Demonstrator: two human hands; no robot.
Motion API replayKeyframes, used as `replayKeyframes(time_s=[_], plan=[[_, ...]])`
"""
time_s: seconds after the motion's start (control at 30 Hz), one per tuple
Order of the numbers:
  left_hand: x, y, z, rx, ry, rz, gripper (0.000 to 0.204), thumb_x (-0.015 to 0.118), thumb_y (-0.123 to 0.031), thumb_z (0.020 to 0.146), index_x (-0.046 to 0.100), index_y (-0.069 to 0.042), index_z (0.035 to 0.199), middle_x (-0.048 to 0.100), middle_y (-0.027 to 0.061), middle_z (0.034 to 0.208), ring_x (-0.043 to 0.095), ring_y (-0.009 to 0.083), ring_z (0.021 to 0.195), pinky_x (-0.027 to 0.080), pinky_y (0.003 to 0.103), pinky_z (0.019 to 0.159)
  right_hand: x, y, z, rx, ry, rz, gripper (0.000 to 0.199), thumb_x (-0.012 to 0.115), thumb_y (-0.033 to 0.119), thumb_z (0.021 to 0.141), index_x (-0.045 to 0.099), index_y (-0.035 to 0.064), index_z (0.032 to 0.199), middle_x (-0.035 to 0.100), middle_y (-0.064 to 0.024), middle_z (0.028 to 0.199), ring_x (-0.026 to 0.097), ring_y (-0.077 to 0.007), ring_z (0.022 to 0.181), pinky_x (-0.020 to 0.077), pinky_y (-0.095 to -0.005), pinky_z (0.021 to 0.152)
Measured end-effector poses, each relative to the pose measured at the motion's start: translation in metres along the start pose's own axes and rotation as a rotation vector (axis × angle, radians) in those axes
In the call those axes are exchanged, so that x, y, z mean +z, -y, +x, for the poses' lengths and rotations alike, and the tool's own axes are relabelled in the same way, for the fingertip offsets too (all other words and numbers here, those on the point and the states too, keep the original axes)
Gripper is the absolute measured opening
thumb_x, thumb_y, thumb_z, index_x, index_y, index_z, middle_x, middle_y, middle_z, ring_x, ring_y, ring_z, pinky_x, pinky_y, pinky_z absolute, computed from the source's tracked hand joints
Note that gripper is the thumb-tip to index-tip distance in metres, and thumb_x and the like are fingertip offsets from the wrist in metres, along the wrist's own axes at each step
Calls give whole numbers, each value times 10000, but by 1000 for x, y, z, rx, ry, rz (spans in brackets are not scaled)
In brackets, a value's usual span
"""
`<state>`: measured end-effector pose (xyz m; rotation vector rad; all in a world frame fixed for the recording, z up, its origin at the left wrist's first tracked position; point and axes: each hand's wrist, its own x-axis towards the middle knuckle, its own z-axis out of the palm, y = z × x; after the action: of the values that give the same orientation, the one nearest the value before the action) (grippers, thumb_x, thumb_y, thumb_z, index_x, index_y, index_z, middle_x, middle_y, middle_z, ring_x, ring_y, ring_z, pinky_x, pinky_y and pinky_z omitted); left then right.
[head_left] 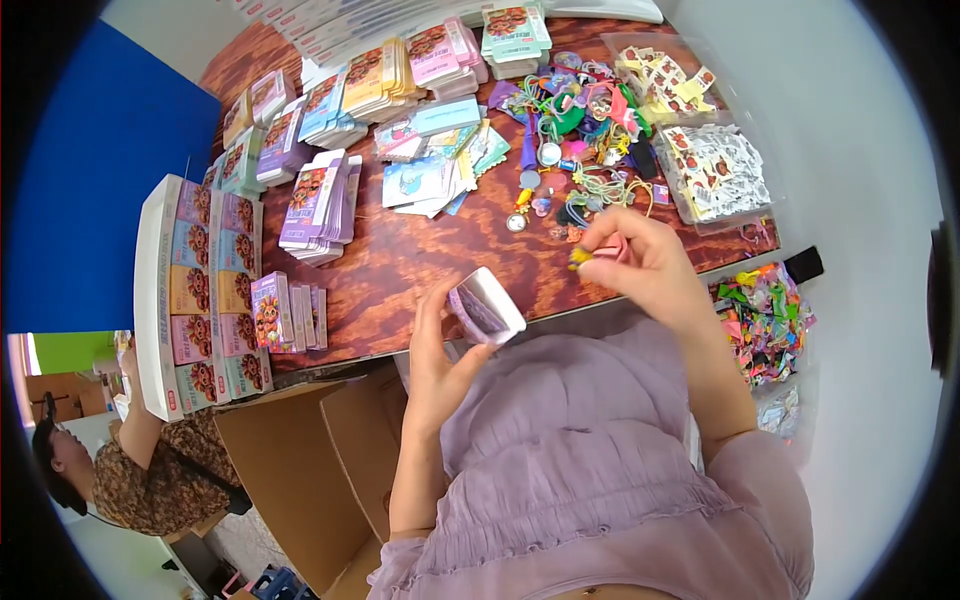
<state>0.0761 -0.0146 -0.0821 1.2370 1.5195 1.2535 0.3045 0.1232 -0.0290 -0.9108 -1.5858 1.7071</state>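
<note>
The left hand point(440, 350) grips a small open purple-and-white cardboard box point(485, 305) just above the near edge of the reddish wood-grain table point(400, 265), mouth tilted toward the right hand point(640, 260), seemingly for loading. That hand's fingers pinch a small pink and yellow trinket point(590, 255) beside it. Behind lie a tangled heap of colourful trinkets point(580, 130) and stacks of flat pastel boxes point(320, 205).

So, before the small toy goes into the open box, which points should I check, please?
1. Small purple box held in left hand: ok.
2. Box mouth open, facing up: ok.
3. Right hand pinching small yellow and pink toy: ok.
4. Toy above the box mouth: not ok, it is off to the right.
5. Box empty inside: cannot tell.
6. Table edge free between the hands: ok.
</note>
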Motion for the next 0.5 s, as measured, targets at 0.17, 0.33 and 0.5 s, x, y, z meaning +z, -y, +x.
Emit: replayKeyframes(time_s=[0.17, 0.33, 0.5], plan=[[17, -16, 3, -21, -110, 358, 754, 843, -81, 681, 494, -10, 1345, 559, 159, 1250, 592, 302, 1116, 505, 387, 919, 52, 8, 14, -254, 145, -494, 120, 678, 18, 831, 611, 17, 930, 582, -63, 808, 607, -155, 708, 477, -297, 625], [14, -13, 0, 24, -134, 465, 711, 846, -96, 685, 521, -17, 1313, 571, 162, 1235, 584, 344, 1089, 484, 408, 930, 65, -17, 21, -390, 151, -870, 134, 670, 65, 792, 628, 26, 913, 613, -119, 863, 645, -329, 815, 502, -443, 679], [11, -13, 1, 120, -151, 606, 699, 848, -101, 685, 525, -32, 1301, 568, 169, 1233, 576, 348, 1104, 486, 413, 916, 69, -22, 22, -313, 228, -957, 219, 682, 46, 784, 635, 31, 997, 623, -106, 916, 642, -325, 866, 504, -433, 706]])
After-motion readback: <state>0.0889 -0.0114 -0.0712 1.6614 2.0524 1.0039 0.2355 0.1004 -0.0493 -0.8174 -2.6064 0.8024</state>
